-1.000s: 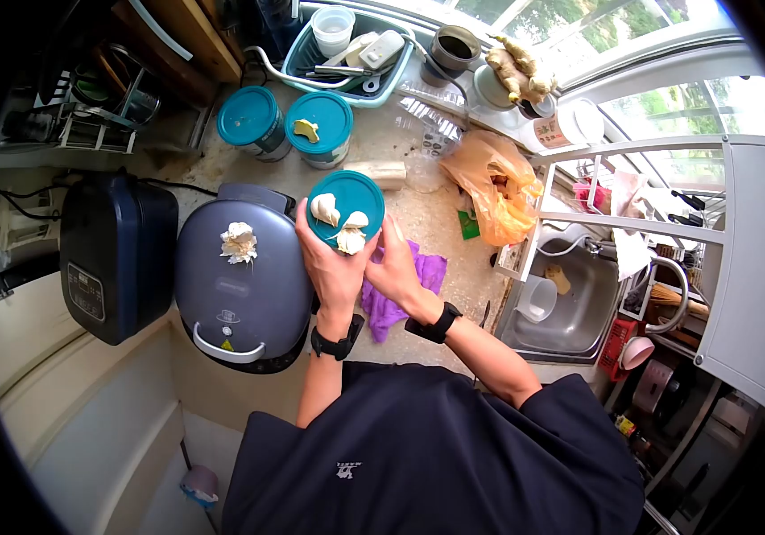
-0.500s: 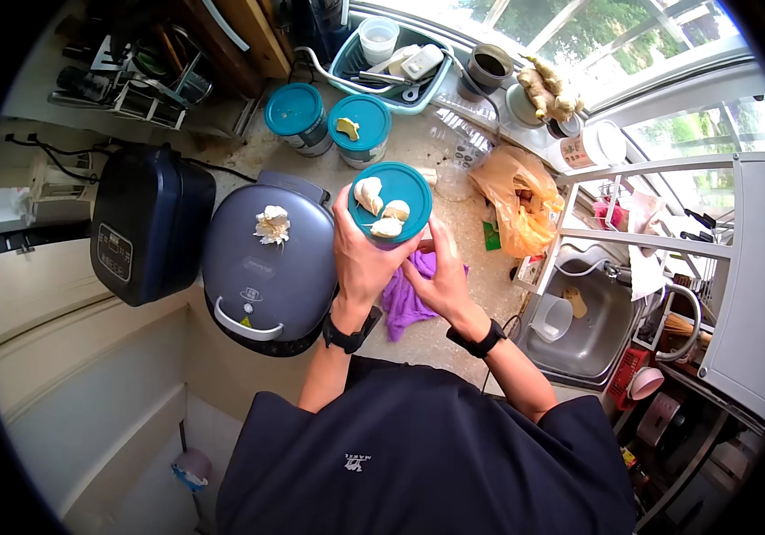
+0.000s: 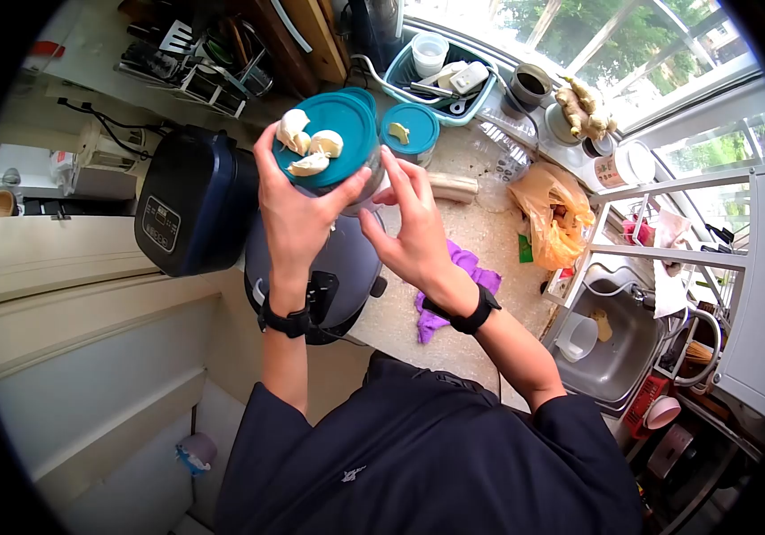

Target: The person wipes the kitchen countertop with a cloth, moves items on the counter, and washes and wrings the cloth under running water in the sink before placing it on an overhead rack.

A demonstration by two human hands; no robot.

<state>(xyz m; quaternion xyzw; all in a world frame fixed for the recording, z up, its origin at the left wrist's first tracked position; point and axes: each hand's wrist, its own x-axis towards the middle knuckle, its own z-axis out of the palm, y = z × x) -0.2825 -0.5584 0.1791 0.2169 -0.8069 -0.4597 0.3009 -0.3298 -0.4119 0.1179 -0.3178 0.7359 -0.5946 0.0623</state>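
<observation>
Teal-lidded jar point(image 3: 347, 134) shifts left, toward the round cooker point(image 3: 360, 272)

Since the earlier frame, both hands have carried the jar left across the counter point(image 3: 391, 325), and it now hides the cooker's far end from view. Its lid also covers part of a second jar point(image 3: 363, 96) behind it. Three garlic cloves point(image 3: 327, 143) lie on the teal lid, bunched toward its left and near side.

The left hand point(image 3: 297, 218) grasps the jar from the near left, fingers and thumb wrapped around its rim. The right hand point(image 3: 413, 236) is loosely open beside the jar's near right side, fingers apart; whether its fingertips touch the jar, I cannot tell.

Farther right, a third jar point(image 3: 422, 152) stands on the counter with a pale yellow piece point(image 3: 398, 133) on its lid. To the left of the cooker is a dark boxy appliance point(image 3: 190, 201). A purple cloth point(image 3: 436, 325) lies crumpled on the counter, right of the cooker. An orange plastic bag point(image 3: 547, 214) is farther right, beyond the metal sink point(image 3: 610, 374).
</observation>
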